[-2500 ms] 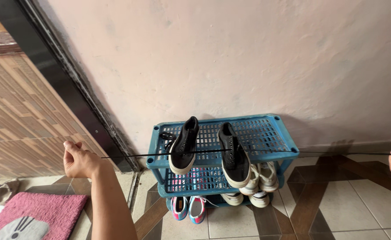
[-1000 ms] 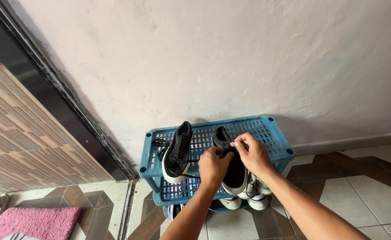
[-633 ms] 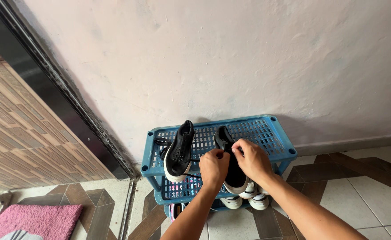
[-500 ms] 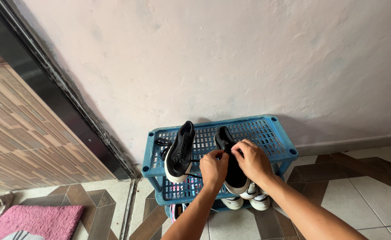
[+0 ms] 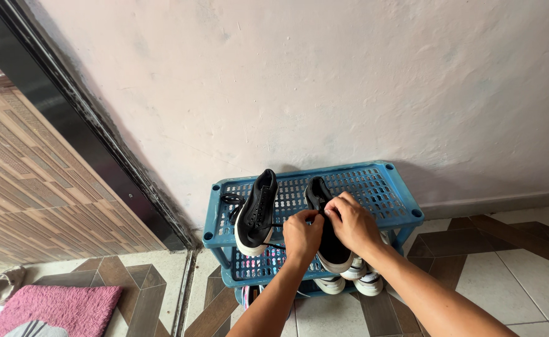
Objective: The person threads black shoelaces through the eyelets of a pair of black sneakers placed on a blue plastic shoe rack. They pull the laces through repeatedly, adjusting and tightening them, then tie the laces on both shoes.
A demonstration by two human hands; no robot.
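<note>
I am seeing both hands, spread wide apart moments ago stretching the lace, now meeting over the right black shoe on the blue rack. Left hand and right hand are pinching the black lace, so threading is probably beginning. Pink wall behind, patterned tiles below.

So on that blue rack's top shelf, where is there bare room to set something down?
The top shelf is bare along its right side, from the right black shoe out to the right rim, and in a thin strip between the two shoes. The left side is crowded by the left black shoe, and the front middle by the left hand and right hand on the lace.
</note>
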